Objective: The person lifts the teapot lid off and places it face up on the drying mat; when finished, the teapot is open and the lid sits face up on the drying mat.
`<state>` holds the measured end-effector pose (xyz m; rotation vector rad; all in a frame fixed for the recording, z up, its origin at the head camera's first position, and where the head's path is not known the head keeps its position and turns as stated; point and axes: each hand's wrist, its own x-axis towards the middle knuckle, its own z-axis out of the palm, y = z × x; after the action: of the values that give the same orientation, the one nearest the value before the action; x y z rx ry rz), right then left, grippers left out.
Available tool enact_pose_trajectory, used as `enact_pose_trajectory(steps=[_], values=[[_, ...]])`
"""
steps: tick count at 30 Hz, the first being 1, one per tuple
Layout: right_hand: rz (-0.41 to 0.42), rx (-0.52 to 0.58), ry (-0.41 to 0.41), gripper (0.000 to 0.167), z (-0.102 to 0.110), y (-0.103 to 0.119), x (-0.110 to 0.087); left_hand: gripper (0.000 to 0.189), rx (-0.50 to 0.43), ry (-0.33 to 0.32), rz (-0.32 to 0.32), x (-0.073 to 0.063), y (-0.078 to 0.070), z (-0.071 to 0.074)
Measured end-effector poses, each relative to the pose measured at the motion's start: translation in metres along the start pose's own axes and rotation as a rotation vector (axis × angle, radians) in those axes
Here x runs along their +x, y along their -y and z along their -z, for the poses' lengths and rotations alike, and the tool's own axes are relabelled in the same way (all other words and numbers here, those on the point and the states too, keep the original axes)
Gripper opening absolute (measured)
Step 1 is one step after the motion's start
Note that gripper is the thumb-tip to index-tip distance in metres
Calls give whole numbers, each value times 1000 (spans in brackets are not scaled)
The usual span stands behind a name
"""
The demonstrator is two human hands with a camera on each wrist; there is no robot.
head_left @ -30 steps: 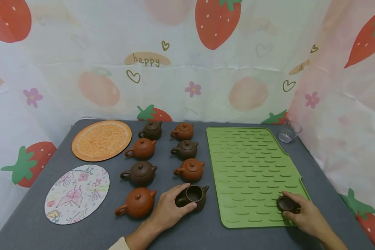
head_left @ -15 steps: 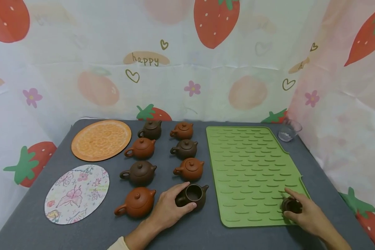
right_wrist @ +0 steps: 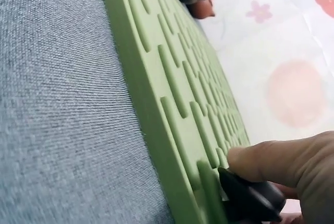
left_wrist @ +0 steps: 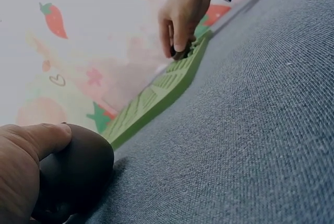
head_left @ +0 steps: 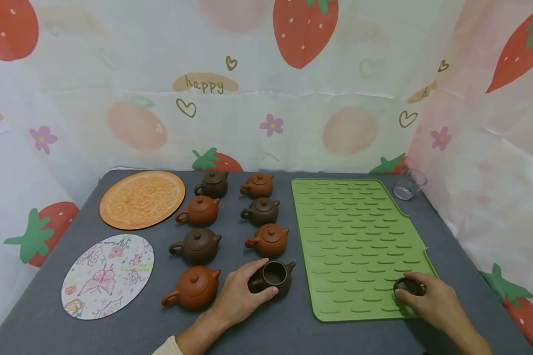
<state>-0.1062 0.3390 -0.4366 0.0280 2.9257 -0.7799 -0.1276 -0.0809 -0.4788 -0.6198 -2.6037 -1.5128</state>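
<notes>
My left hand (head_left: pixel 244 295) grips a dark brown teapot (head_left: pixel 282 290) that stands on the grey cloth, its spout pointing right. The pot has no lid on, so its dark inside shows. My right hand (head_left: pixel 437 298) pinches a small dark teapot lid (head_left: pixel 407 286) between thumb and fingers at the near right corner of the green mat (head_left: pixel 346 246). In the right wrist view the lid (right_wrist: pixel 250 198) tilts close over the mat's ridges; whether it touches them I cannot tell. In the left wrist view the thumb lies against the pot's side (left_wrist: pixel 78 164).
Several lidded teapots, reddish-brown like the near one (head_left: pixel 194 288) or dark brown like another (head_left: pixel 197 245), stand in two columns. To their left lie an orange round mat (head_left: pixel 143 199) and a flowered round mat (head_left: pixel 108 276). A clear glass cup (head_left: pixel 406 187) stands at the back right.
The lid has been turned about and tilted between my right fingers, and that hand has shifted slightly. My left hand and the teapot have stayed in place.
</notes>
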Motion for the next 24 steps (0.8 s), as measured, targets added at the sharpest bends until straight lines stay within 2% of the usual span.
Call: enact_pose_trajectory(steps=[8,14,19,24], values=[[11,-2,20,80,-2,-2,2,65,-1,-7,-7,0,-1,0],[33,29,10,82,-1,-7,-1,66,12,0,-2,1,-1,0],[61,15,-53,80,6,-4,-6,67,13,8,-2,0,-7,3],[110,20,-151,76,13,7,-11,68,22,-9,3,-1,-20,13]])
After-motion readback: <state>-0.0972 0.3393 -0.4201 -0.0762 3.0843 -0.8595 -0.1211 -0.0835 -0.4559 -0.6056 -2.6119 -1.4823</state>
